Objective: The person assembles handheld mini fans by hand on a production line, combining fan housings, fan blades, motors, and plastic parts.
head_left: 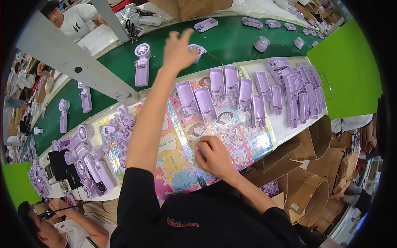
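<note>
My left hand (180, 51) reaches out over the green conveyor belt with its fingers spread. Just by its thumb side lies a round light-purple fan head (196, 53) with a thin red wire; whether they touch, I cannot tell. Close to my body, my right hand (214, 158) rests over the sticker-covered mat (173, 159), fingers curled in. Something small and dark may be under its fingertips, too hidden to name. Between the hands, purple handle shells (205, 103) lie in a loose row, open sides up. An assembled purple handheld fan (142, 66) lies on the belt left of my left arm.
Handle shells (300, 91) pile up at the right. Small purple parts (120, 130) and fans (89, 159) heap at the left. A metal post (78, 62) stands left of my arm. Cardboard boxes (306, 190) sit below the table's right edge. Co-workers (76, 20) sit across and at left.
</note>
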### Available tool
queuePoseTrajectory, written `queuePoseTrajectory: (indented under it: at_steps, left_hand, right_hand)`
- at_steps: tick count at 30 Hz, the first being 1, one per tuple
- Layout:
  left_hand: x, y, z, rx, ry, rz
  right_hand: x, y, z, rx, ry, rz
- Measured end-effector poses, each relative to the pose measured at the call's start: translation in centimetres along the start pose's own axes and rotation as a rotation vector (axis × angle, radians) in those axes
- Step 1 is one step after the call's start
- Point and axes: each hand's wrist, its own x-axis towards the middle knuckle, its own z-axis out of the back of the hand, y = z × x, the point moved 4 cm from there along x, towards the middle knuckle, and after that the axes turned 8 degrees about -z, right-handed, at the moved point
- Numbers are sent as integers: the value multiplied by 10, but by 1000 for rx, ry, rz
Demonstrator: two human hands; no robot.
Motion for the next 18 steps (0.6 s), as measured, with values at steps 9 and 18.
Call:
queuePoseTrajectory:
  at_steps: [9,18]
  left_hand:
    - [-55,-35,13,-66,-40,26]
    - [-260,-122,131,-122,-357,-44]
  right_hand:
    - [0,5,-1,14,17,11]
    - [-2,1,-7,4,24,23]
